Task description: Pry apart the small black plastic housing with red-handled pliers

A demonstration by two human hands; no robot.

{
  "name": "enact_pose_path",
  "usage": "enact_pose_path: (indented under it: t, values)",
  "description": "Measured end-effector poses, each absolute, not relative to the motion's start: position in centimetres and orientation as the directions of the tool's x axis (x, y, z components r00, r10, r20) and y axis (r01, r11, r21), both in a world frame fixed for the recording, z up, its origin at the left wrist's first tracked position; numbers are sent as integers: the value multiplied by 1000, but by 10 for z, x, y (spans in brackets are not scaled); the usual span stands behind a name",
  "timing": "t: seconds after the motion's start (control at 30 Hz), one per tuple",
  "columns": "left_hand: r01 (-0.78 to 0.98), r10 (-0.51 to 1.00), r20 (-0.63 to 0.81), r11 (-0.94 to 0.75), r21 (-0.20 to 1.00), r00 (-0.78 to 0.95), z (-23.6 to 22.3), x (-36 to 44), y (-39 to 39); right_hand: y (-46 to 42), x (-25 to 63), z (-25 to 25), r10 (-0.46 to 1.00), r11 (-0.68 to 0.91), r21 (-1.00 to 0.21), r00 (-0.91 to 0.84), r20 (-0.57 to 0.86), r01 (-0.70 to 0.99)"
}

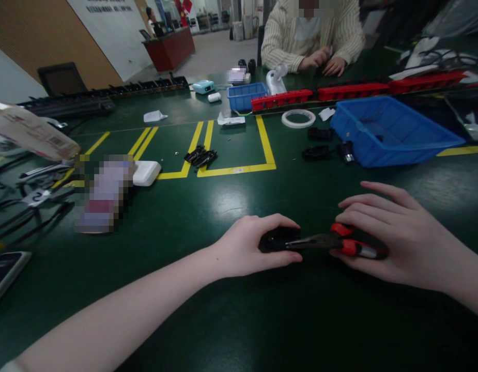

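Note:
My left hand (246, 245) is closed around a small black plastic part (277, 239), thumb and fingers on either side of it. In my right hand (394, 243) is a pair of needle-nose pliers (345, 243) with red and black handles. The pliers' jaws point left, and their tips reach the black part; whether they grip something on it I cannot tell. Behind my right hand lie several black plastic parts (316, 152) beside a blue bin (397, 139). A small pile of slim black pieces (200, 156) rests on the yellow tape lines.
A phone (107, 194), a white case (146, 173) and black cables (41, 201) are on the left. Further back stand a smaller blue bin (246, 97), a tape roll (298, 119) and red strips (351, 92). Across the table sits a person (312, 41), hands on the tabletop.

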State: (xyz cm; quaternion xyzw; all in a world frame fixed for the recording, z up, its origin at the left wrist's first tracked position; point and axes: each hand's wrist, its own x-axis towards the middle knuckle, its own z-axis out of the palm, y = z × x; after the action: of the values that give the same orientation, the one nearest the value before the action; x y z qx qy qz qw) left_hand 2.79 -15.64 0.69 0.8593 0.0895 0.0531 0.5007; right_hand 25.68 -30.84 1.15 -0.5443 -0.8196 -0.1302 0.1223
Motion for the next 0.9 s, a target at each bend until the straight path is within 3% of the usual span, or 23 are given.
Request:
enact_pose_path:
  t: [0.13,0.6,0.8,0.9]
  values:
    - [101,208,2,-483,870,978,7,28,-156,-308,254,9,876,355,17,-338,344,935]
    - [99,194,3,-512,854,981,7,28,-156,-306,253,5,865,372,-22,-338,371,928]
    - [107,172,-16,-538,836,985,9,29,-157,-305,257,14,823,421,118,-433,368,900]
    - [118,175,-27,-537,835,984,9,29,-157,-306,258,14,830,413,97,-418,368,905]
